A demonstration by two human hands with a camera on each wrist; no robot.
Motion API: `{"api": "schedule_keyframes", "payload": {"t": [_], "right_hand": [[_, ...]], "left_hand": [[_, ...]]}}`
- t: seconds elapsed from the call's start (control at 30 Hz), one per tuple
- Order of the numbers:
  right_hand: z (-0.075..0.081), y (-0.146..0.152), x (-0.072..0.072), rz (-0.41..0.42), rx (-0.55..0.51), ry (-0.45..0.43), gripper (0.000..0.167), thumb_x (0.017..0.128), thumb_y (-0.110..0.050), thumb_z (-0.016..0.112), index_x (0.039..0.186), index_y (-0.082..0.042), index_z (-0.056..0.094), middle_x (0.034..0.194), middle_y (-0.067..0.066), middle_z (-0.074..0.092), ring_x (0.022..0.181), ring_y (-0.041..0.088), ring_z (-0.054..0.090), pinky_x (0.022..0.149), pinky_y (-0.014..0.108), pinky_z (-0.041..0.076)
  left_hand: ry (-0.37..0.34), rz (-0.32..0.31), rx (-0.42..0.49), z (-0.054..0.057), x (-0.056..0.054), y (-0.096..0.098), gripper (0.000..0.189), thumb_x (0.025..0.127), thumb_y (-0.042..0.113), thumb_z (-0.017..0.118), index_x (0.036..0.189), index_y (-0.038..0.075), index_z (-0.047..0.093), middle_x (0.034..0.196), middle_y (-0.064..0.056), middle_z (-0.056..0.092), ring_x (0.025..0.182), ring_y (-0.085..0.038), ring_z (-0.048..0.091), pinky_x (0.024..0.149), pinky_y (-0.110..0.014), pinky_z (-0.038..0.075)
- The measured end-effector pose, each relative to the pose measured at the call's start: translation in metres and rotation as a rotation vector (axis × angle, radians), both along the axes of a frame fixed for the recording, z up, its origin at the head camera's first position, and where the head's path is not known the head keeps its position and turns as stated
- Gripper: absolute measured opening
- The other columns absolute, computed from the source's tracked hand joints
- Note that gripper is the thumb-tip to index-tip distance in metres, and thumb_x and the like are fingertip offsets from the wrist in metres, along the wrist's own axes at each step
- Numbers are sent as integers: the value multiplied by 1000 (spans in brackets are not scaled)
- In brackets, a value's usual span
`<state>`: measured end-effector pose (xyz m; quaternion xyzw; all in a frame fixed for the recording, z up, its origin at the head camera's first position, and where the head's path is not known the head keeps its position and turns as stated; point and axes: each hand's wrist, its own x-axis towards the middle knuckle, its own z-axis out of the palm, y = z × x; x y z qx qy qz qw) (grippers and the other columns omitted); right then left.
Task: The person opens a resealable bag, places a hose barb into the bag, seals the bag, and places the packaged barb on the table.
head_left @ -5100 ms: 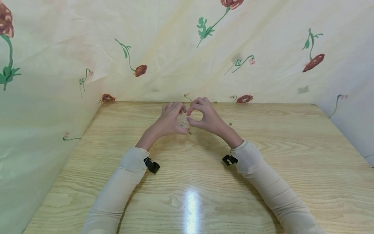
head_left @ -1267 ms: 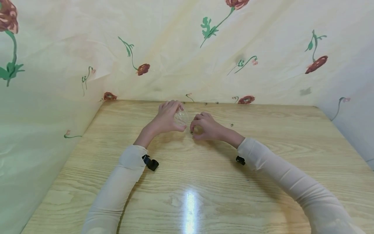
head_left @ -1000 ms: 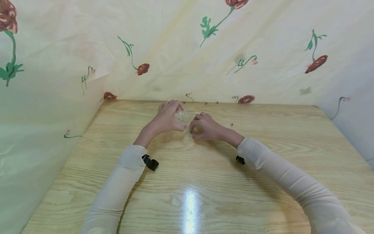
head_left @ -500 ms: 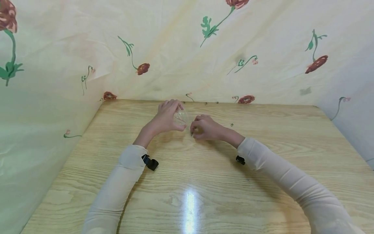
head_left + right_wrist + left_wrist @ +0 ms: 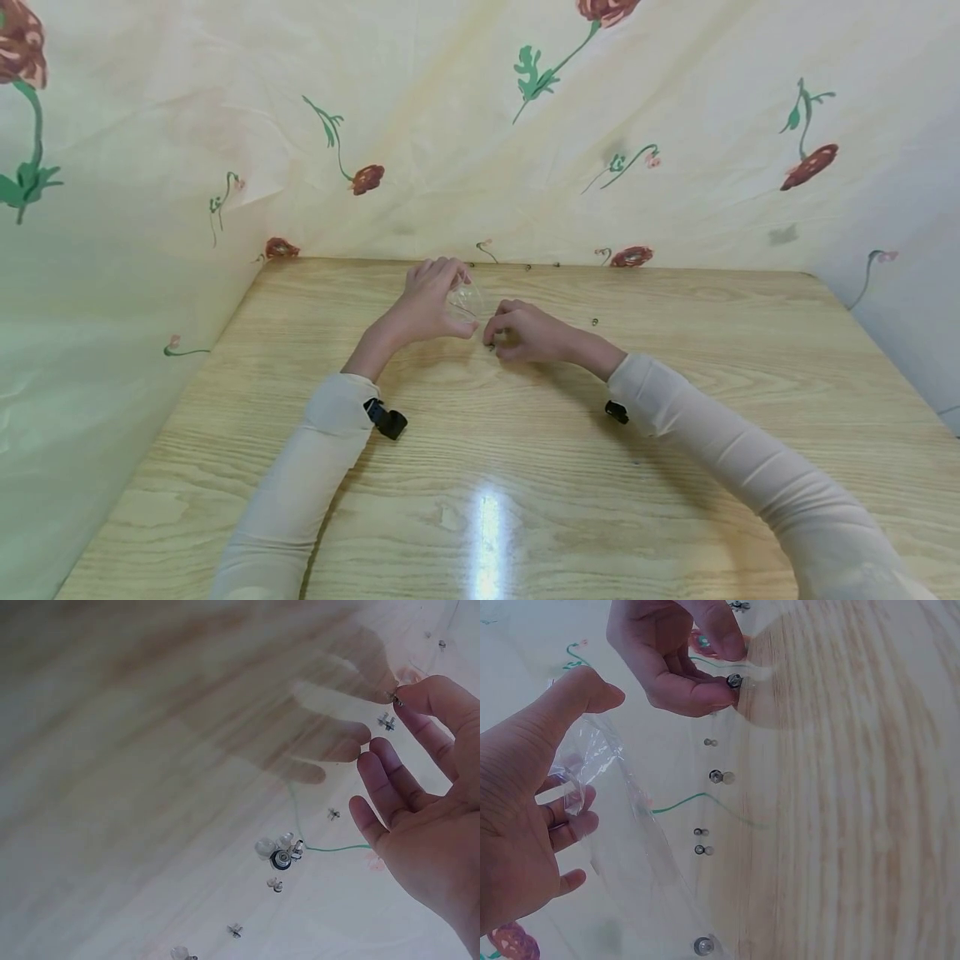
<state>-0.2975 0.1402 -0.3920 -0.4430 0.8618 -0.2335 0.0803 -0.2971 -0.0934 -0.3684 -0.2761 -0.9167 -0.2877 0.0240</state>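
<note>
My left hand [image 5: 427, 304] holds a clear plastic bag [image 5: 465, 300], its thumb on the near side and fingers on the far side. In the left wrist view the crinkled bag [image 5: 622, 772] hangs between thumb and fingers; its contents are hard to make out. Just right of it, low at the tabletop, my right hand [image 5: 525, 333] has thumb and index finger curled about a small shiny metal piece [image 5: 735, 680] with a dark ring. That piece [image 5: 396, 697] sits right at the fingertips in the right wrist view. Its exact kind is too small to tell.
More small metal pieces lie along the back of the wood-grain table [image 5: 480, 433], one [image 5: 557, 265] by the wall and another [image 5: 595, 322] to the right of my right hand. A flowered cloth [image 5: 450, 125] hangs behind and at the sides.
The right hand has come down from beside the bag to the metal piece on the table, then shifted slightly towards me. Holding the bag, the left hand has barely moved.
</note>
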Motion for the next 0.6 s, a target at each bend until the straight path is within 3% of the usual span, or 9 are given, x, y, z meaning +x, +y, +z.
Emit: {"api": "schedule_keyframes", "payload": {"t": [0.6], "right_hand": [[1, -2, 2, 5, 6, 20, 11, 83, -4, 72, 93, -7, 73, 99, 9, 62, 98, 26, 57, 91, 41, 48]], "left_hand": [[-10, -3, 4, 1, 1, 0, 59, 79, 30, 83, 122, 7, 50, 115, -16, 54, 106, -27, 43, 112, -57, 19]]}}
